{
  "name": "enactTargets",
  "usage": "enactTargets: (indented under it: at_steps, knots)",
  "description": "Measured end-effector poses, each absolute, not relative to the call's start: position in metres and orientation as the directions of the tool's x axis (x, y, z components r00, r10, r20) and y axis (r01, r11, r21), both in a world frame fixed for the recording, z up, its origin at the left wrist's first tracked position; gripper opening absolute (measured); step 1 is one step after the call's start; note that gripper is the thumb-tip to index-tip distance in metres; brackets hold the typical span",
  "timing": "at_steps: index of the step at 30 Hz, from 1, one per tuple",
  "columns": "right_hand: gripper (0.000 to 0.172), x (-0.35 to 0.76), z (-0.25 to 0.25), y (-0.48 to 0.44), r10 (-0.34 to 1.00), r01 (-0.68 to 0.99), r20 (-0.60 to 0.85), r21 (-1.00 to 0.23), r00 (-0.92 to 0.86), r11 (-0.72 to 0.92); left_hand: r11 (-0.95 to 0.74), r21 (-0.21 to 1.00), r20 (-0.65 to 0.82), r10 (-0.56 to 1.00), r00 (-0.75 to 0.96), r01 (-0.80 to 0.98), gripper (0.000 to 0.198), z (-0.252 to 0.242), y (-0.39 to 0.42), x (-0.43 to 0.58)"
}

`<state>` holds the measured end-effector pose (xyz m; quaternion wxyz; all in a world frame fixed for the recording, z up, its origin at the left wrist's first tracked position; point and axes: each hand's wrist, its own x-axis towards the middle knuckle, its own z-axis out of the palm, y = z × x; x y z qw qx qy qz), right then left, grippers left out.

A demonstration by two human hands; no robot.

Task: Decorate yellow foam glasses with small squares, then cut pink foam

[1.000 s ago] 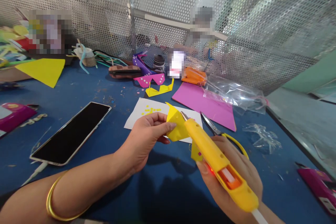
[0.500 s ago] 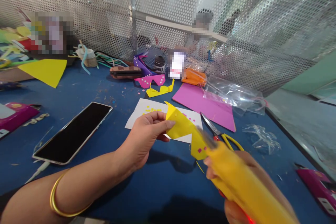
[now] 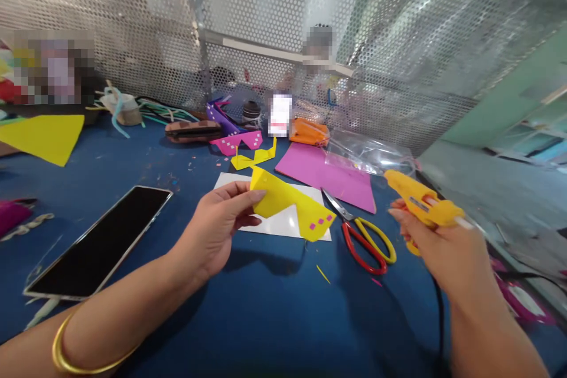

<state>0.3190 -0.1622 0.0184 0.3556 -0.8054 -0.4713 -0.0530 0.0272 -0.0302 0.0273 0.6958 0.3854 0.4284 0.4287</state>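
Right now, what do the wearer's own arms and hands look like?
Left hand: ungloved. Left forearm: bare, with a plain, rounded gold bangle. Right hand: ungloved. Right forearm: bare, no jewellery in view. No sleeve shows over either.

The left grip (image 3: 224, 212) pinches; well apart, the right grip (image 3: 445, 248) curls closed.

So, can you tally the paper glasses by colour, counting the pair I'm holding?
Yellow glasses: 2, one pair in your left hand, the other on the table
Pink glasses: 1, on the table
Purple glasses: 1, just behind the pink glasses
Total: 4
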Motion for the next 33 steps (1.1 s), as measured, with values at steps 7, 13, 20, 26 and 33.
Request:
enactTargets:
  at_steps: [7, 13, 20, 26, 33]
  knots:
    - [0.032, 0.401, 0.008, -0.168, 0.754, 0.812, 0.301, -0.179, 0.583, -0.556, 0.323, 0.892, -0.268, 0.942, 0.204, -0.316, 0.019, 0.033, -0.024, 0.025]
    - [0.021, 0.421, -0.013, -0.166, 0.78, 0.816, 0.295, 0.001, 0.553, -0.578, 0.301, 0.878, -0.263, 0.953, 0.151, -0.373, 0.017, 0.039, -0.015, 0.019]
    - [0.019, 0.426, -0.024, -0.167, 0.812, 0.845, 0.324, 0.064, 0.485, -0.53, 0.276, 0.862, -0.265, 0.96, 0.084, -0.425, 0.01, 0.042, -0.005, 0.014]
    - [0.02, 0.423, -0.017, -0.167, 0.823, 0.895, 0.402, 0.02, 0.401, -0.446, 0.266, 0.856, -0.253, 0.963, 0.089, -0.443, 0.01, 0.043, -0.006, 0.011]
    - [0.026, 0.409, 0.005, -0.174, 0.825, 0.933, 0.495, 0.076, 0.272, -0.353, 0.257, 0.849, -0.251, 0.965, 0.076, -0.461, 0.008, 0.045, -0.005, 0.009]
